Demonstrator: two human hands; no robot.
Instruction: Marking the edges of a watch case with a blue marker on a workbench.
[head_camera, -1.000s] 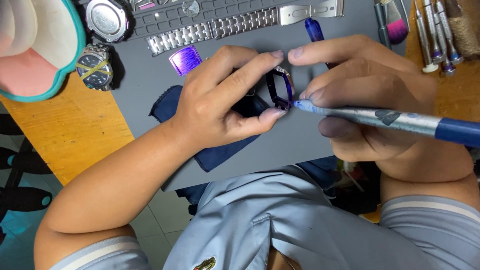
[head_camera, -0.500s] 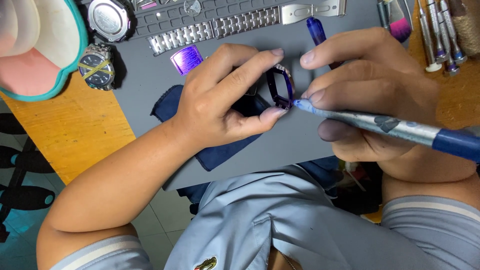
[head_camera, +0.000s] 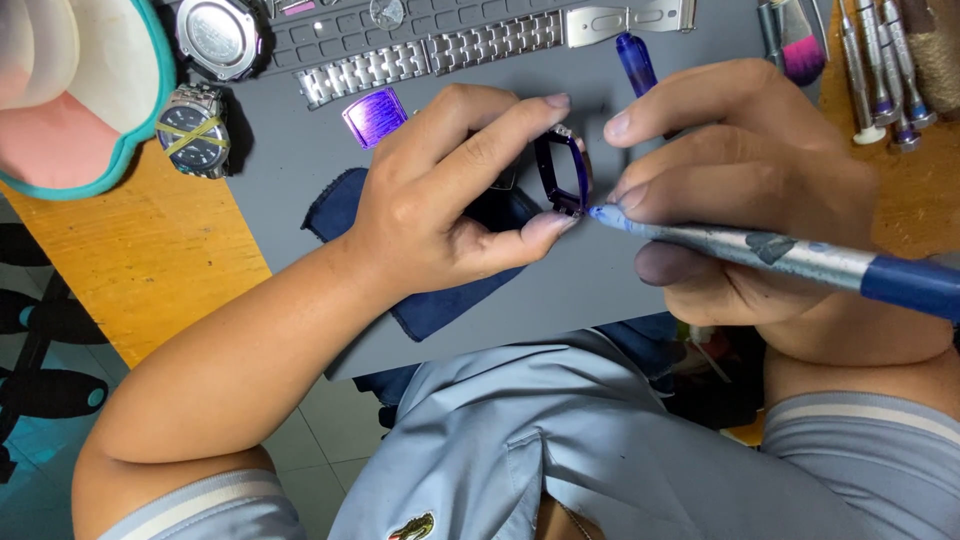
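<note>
Pinching a purple watch case (head_camera: 562, 172) between thumb and forefinger, the left hand (head_camera: 440, 200) grips closed; the right hand (head_camera: 760, 190) clasps one blue-handled tool (head_camera: 770, 252); two watches (head_camera: 192, 128) lie nearby.

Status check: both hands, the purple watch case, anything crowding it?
Left hand pinches purple watch case upright over grey mat. Right hand holds blue-handled tool, tip at case's lower corner. Dark blue cloth beneath; nothing blocking.
</note>
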